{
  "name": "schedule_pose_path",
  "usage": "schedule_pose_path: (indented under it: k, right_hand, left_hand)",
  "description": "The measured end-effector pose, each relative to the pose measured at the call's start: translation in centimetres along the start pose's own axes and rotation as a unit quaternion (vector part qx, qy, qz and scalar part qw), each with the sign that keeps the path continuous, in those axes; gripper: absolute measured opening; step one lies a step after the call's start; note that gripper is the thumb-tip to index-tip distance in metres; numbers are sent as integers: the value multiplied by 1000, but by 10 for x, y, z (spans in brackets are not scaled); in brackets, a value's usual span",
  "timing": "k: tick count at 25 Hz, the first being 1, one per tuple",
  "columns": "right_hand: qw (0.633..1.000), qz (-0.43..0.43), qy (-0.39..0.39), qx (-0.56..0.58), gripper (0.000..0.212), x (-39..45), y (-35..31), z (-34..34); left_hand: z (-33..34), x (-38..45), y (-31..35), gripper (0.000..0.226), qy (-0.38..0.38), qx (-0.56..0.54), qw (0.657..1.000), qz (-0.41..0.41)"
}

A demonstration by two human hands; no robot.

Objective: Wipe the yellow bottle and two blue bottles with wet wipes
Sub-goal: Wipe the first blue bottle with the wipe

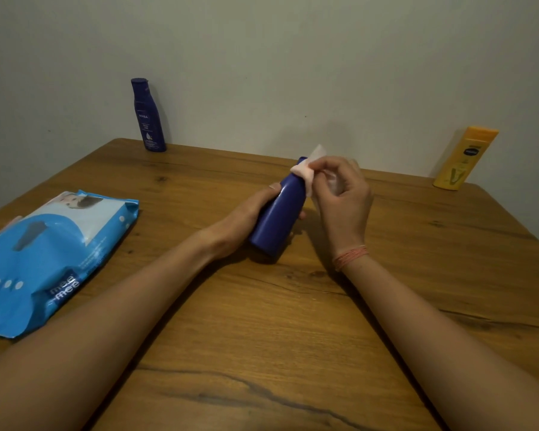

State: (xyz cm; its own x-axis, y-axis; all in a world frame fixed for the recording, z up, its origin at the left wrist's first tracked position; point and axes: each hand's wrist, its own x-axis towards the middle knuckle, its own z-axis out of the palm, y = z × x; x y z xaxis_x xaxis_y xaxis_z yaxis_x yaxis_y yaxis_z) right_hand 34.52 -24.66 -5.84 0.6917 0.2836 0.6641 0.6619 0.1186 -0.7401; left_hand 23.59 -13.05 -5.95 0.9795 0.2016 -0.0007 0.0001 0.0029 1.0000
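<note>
Right hand (339, 194): fingers and thumb pinched on a white wet wipe (308, 174), which is folded over the neck end of a blue bottle (277, 216). Part of the wipe sticks up past the fingertips.

Left hand (246, 219): wrapped round the lower body of the same bottle, thumb on the near-left side, holding it just above the wooden table (293, 321).

Bottle's long axis: base toward the person, cap end tilted up and away, slightly rightward. The wiping grip sits at the far end, so the unwiped body lies back along that axis toward the left hand. Judgement: the next stroke needs to travel down the axis, toward the base.

Second blue bottle (148, 116) stands upright at the far left edge, nearer the left hand. Yellow bottle (464, 158) stands far right, nearer the right hand. Wipes pack (50, 253) lies flat at left.
</note>
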Motion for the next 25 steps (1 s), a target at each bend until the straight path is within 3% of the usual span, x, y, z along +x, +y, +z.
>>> schedule_pose_path:
  k: [4,7,9,11,16,18,22,25]
  right_hand:
    - [983,-134,-120,-48,14,-15,-8,14]
    - [946,-216,-229,-78,19,-27,-14,25]
    - [951,-211,-210,-82,19,-25,-13,24]
    - [972,-170,-141,-78,16,-17,-8,18]
    - [999,36,16,22,13,5,9,-2]
    - [997,68,40,26,14,10,15,-6]
    - [998,-63,1,-10,13,6,9,-1]
    - [980,-170,-73,-75,15,-3,4,10]
  left_hand:
    - [-8,0,-2,43,71,-70,995,24]
    - [-17,0,0,45,65,-177,982,18]
    - [-17,0,2,45,55,-162,985,23]
    - [-14,1,0,46,55,-80,995,32]
    - [-9,1,2,49,18,91,995,46]
    - [-6,2,3,56,11,157,985,76]
    - [-7,6,-5,67,101,246,958,110]
    - [-10,10,-12,53,142,314,929,133]
